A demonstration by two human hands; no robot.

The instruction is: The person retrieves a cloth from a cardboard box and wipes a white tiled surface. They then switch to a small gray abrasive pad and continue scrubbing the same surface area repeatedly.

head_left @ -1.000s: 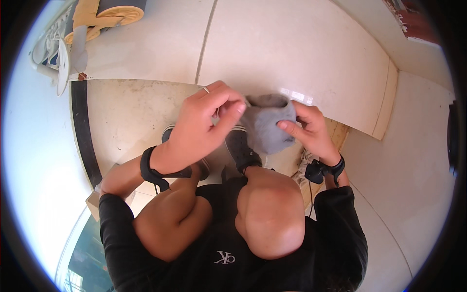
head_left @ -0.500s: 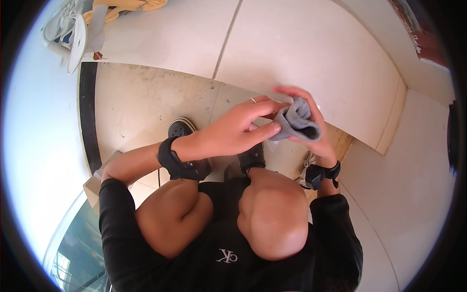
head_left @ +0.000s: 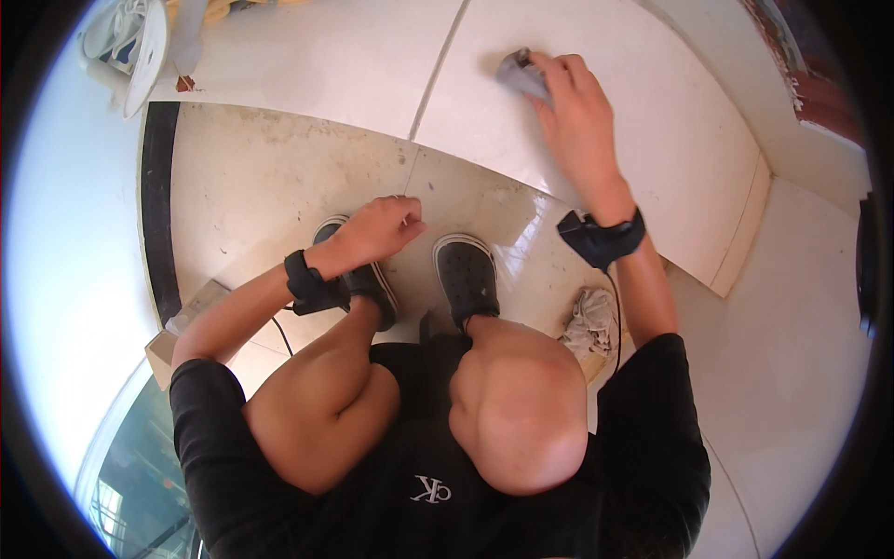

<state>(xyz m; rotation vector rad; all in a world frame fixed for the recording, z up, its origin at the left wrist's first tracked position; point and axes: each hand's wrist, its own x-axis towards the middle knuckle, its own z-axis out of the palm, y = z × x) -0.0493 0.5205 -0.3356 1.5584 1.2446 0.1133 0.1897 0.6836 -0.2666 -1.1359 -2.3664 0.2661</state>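
Observation:
A grey rolled sock (head_left: 521,79) is at the white tiled ledge, far and right of the middle. My right hand (head_left: 579,107) grips it, its fingers wrapped over the bundle's near side and hiding part of it. A dark opening shows at the sock's far end. My left hand (head_left: 374,230) hangs above my shoes, fingers curled in, with nothing visible in it. Both wrists wear black strapped devices; the left one (head_left: 317,282) trails a thin cable.
The white ledge (head_left: 335,65) spans the far side. By my right leg lies a crumpled pale cloth (head_left: 590,321). A white round-rimmed container (head_left: 152,56) with white cords stands far left. My dark clogs (head_left: 466,275) rest on the floor, and a cardboard box (head_left: 200,303) sits left.
My right hand has carried the grey sock away from me to the ledge. My left hand has let go of it and drawn back left, its fingers now curled.

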